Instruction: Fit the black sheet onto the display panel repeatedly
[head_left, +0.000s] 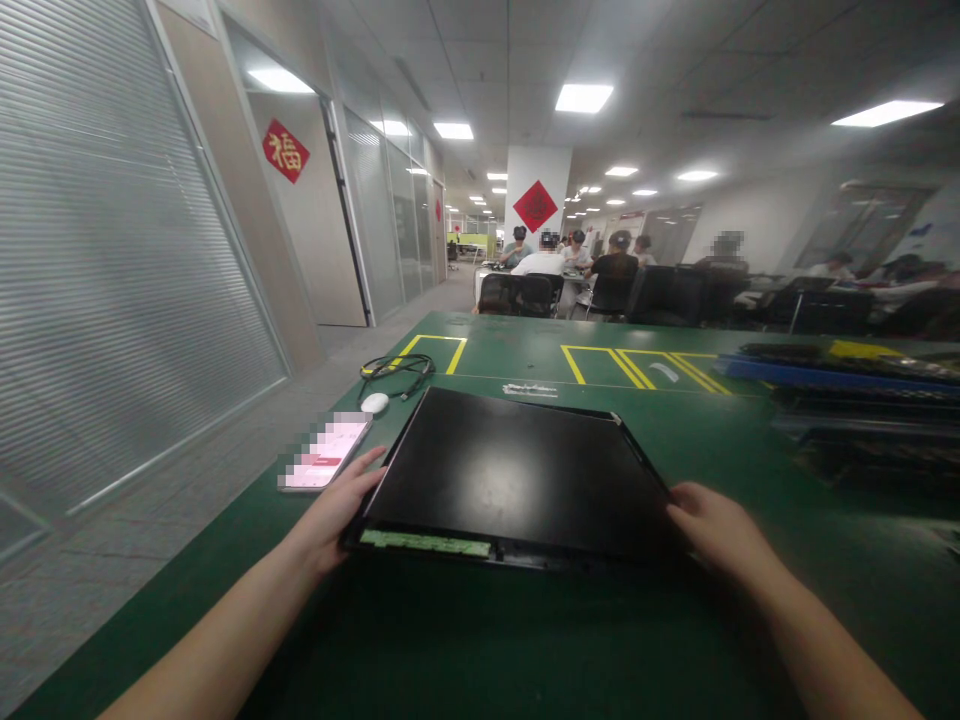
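Nearest the camera, two bare forearms reach in from five and seven o'clock onto the green mat table point(525, 640). The left hand point(337, 510) lies with fingers spread along the near-left edge of a flat black display panel point(517, 470), thumb and fingers pressing on its side rather than wrapped round it; the right hand point(712, 525) rests on the near-right corner, fingers loosely curled over the rim, though whether they hook under the edge I cannot tell from this angle. The panel lies flat on the mat at twelve o'clock from the person, close in, its dark face up and dusty, with a thin green circuit strip point(424, 543) exposed along the near edge. Its long axis seems to run from eight o'clock to two o'clock, the far corner pointing away toward one o'clock. By my judgement the step in hand is steadying or squaring the panel by both sides; any next move would call for an even grip on both edges, kept off the exposed strip. At ten o'clock, just beside the left hand, lies a phone point(326, 455) with a lit screen, then a white mouse point(374, 403) and a coiled black cable point(397, 370). Farther on, yellow tape boxes point(637, 365) mark the mat, dark stacked trays point(847, 385) sit at two o'clock, and seated people point(547, 262) work at distant tables.
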